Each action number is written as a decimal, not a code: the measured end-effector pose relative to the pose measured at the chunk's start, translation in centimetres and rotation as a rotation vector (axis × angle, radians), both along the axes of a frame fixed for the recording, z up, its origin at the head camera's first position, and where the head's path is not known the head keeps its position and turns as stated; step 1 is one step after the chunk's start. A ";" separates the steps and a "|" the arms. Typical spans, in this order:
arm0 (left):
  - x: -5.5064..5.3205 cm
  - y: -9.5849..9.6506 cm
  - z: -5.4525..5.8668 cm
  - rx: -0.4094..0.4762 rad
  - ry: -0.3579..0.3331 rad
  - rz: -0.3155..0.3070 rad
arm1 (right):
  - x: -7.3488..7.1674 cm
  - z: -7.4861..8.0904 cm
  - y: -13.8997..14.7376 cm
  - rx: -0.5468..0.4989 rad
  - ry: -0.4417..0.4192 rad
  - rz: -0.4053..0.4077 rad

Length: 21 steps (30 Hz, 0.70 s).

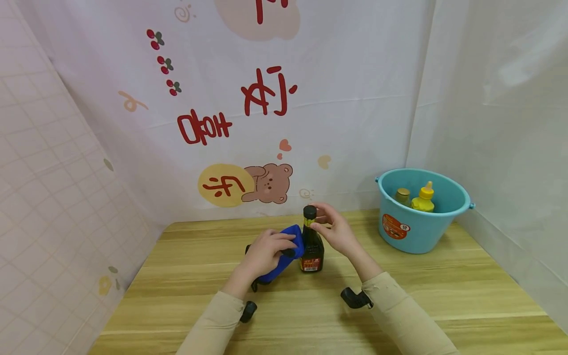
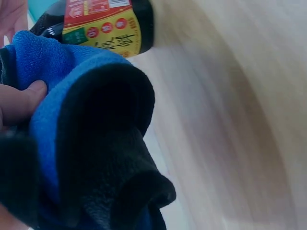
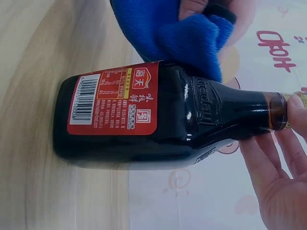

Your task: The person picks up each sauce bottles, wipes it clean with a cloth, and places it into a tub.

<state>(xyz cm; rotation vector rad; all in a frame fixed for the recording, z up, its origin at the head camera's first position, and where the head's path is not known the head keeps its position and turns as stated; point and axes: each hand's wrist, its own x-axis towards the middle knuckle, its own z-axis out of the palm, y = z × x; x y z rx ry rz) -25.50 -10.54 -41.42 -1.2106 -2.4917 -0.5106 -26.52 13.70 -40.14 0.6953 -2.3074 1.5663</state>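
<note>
A dark soy sauce bottle (image 1: 312, 246) with a black cap and a red label stands upright near the middle of the table. My right hand (image 1: 334, 229) holds its neck, thumb on the near side and fingers behind, as the right wrist view shows. My left hand (image 1: 266, 252) grips a blue cloth (image 1: 278, 270) with black edging, bunched and folded over. Part of this cloth (image 3: 192, 45) lies against the bottle's side near the shoulder. In the left wrist view the bottle's yellow and red label (image 2: 112, 31) shows beyond the cloth.
A light blue bucket (image 1: 410, 231) stands at the back right of the wooden table (image 1: 191, 276). Inside are a yellow squeeze bottle (image 1: 423, 201) and a jar with a gold-coloured lid (image 1: 403, 195). White printed sheets (image 1: 355, 123) hang behind and at the sides.
</note>
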 end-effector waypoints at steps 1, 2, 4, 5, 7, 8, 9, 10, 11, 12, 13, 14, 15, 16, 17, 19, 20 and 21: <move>0.0 -0.1 -0.1 -0.005 -0.005 0.003 | 0.0 0.0 0.0 -0.003 0.000 -0.002; 0.0 -0.1 -0.2 -0.013 -0.008 0.007 | 0.0 0.0 0.0 -0.003 -0.001 -0.003; 0.0 -0.2 -0.5 -0.028 -0.012 0.016 | 0.0 0.0 0.0 -0.002 -0.002 -0.006; 0.0 -0.3 -0.7 -0.032 -0.017 0.019 | 0.1 0.0 0.0 -0.002 -0.005 -0.007; 0.0 -0.4 -1.0 -0.036 -0.028 0.027 | 0.1 0.1 0.0 -0.005 -0.012 -0.007; 0.0 -0.4 -1.2 -0.037 -0.030 0.028 | 0.1 0.0 0.0 -0.004 -0.013 -0.007; -0.1 -0.4 -1.4 -0.037 -0.034 0.029 | 0.1 0.0 0.0 -0.003 -0.015 -0.009; -0.1 -0.4 -1.5 -0.036 -0.041 0.029 | 0.1 0.0 -0.1 -0.006 -0.020 -0.011; -0.1 -0.5 -1.8 -0.036 -0.043 0.028 | 0.1 0.0 -0.1 -0.007 -0.021 -0.013; -0.1 -0.5 -2.0 -0.037 -0.045 0.026 | 0.1 0.1 -0.1 -0.005 -0.023 -0.016; -0.1 -0.5 -2.3 -0.038 -0.046 0.025 | 0.1 0.0 -0.1 -0.005 -0.023 -0.016; -0.2 -0.5 -2.6 -0.041 -0.050 0.024 | 0.1 0.1 -0.1 -0.006 -0.025 -0.018; -0.2 -0.5 -2.9 -0.044 -0.053 0.024 | 0.1 0.1 -0.2 -0.006 -0.027 -0.020; -0.3 -0.5 -3.1 -0.048 -0.053 0.023 | 0.1 0.1 -0.2 -0.007 -0.028 -0.018; -0.3 -0.5 -3.3 -0.050 -0.052 0.023 | 0.1 0.1 -0.2 -0.006 -0.028 -0.019; -0.4 -0.4 -3.6 -0.057 -0.049 0.024 | 0.2 0.0 -0.2 -0.002 -0.026 -0.022; -0.4 -0.4 -3.6 -0.061 -0.049 0.023 | 0.2 0.0 -0.2 0.000 -0.025 -0.022; -0.4 -0.4 -3.6 -0.065 -0.046 0.021 | 0.2 0.0 -0.2 0.001 -0.023 -0.023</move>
